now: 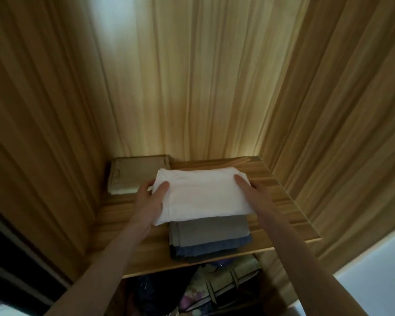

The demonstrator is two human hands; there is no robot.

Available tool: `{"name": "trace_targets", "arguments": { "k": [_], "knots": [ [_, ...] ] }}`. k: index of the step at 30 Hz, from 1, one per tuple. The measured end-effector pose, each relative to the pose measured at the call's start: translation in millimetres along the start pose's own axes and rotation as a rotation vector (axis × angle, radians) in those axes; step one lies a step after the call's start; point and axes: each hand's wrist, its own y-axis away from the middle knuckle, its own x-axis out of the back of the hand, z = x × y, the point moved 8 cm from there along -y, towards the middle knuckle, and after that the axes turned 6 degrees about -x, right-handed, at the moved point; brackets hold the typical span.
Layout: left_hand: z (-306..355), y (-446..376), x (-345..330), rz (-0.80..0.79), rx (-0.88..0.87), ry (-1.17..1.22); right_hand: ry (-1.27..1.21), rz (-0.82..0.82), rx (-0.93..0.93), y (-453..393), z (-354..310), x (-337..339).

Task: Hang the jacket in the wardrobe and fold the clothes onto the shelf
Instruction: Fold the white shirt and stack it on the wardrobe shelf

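Head view: left hand point(151, 197) and right hand point(252, 190) grip white folded shirt point(201, 197) by its sides, over grey-and-blue stack point(209, 239) on shelf point(281, 201). Risk: stack overhangs near edge; off-centre drop may topple it, shirt may unfold.

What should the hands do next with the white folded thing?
Probably lower the white folded garment onto the stack of grey and blue folded clothes and let go. The left hand and right hand hold it by its two sides right over that stack on the wooden shelf, so only the set-down seems left.
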Motion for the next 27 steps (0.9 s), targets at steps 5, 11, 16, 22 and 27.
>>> {"name": "trace_targets", "arguments": {
  "k": [5,11,16,22,27],
  "knots": [
    [-29.2,-15.8,-17.6,0.012,0.021,-0.107,0.045,-0.015,-0.043,-39.9,25.0,-3.8],
    [-70.2,-18.7,-21.8,0.023,0.088,-0.297,0.164,0.016,-0.101,-59.7,69.2,-8.4],
    [-42.2,-15.3,-17.6,0.153,-0.184,-0.924,0.565,0.258,0.251,-47.6,43.3,-2.5],
    [-22.9,15.8,-86.2,-0.151,-0.839,-1.190,0.863,0.106,0.828,-23.2,13.3,-46.8],
    [-69.7,-2.0,-81.4,-0.254,-0.657,-1.242,0.922,-0.040,0.637,-49.0,50.7,-51.6]
  ]
}}
